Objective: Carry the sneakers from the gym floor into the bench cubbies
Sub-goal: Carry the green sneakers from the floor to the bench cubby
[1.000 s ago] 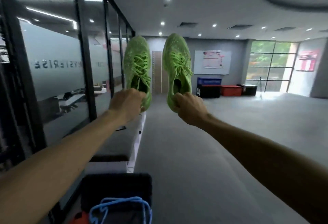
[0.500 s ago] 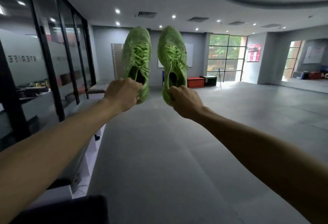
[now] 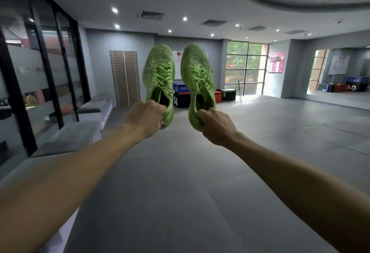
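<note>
We see the two sneakers as a speckled knit cloth, matt and slightly rough, the left sneaker [image 3: 159, 76] and the right sneaker [image 3: 197, 78] both threaded with soft woven laces. Below the sneakers, the floor [image 3: 180, 182] looks like smooth matt rubber tiling with faint seams. Left of the sneakers, the bench [image 3: 78, 134] carries a matt grey padded top over glossy white sides, and beyond it stands a glossy glass wall [image 3: 22, 68] in matt black frames with a frosted band.
</note>
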Demonstrator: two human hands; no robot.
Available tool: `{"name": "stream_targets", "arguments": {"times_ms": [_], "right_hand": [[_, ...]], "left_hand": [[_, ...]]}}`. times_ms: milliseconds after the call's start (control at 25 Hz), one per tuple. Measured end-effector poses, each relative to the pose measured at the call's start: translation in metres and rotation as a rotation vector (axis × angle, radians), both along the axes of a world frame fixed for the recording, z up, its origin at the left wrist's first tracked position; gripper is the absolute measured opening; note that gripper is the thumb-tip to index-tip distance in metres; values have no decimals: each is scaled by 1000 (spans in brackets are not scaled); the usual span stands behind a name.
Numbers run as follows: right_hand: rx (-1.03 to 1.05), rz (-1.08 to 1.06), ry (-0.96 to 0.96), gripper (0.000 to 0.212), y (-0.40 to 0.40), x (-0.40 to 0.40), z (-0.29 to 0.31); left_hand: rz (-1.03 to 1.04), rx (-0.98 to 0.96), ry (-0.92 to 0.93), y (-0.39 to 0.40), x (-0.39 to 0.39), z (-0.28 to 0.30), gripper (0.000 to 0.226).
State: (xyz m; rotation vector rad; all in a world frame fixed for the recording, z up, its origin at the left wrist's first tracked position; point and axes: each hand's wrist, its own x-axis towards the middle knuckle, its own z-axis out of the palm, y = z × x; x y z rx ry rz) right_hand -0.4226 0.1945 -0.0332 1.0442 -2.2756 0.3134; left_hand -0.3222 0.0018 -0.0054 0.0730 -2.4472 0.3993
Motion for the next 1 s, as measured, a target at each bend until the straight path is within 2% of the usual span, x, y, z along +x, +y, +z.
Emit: {"name": "stream_targets", "arguments": {"times_ms": [200, 480, 1000], "right_hand": [[4, 0, -14, 15, -37, -154, 6], [-9, 36, -32, 13, -116, -332, 18], [-17, 41, -37, 10, -327, -653, 26]], "left_hand": [[33, 15, -5, -39, -145, 2, 22], [98, 54, -14, -115, -310, 17, 22], [129, 21, -17, -327, -627, 21, 22]]}}
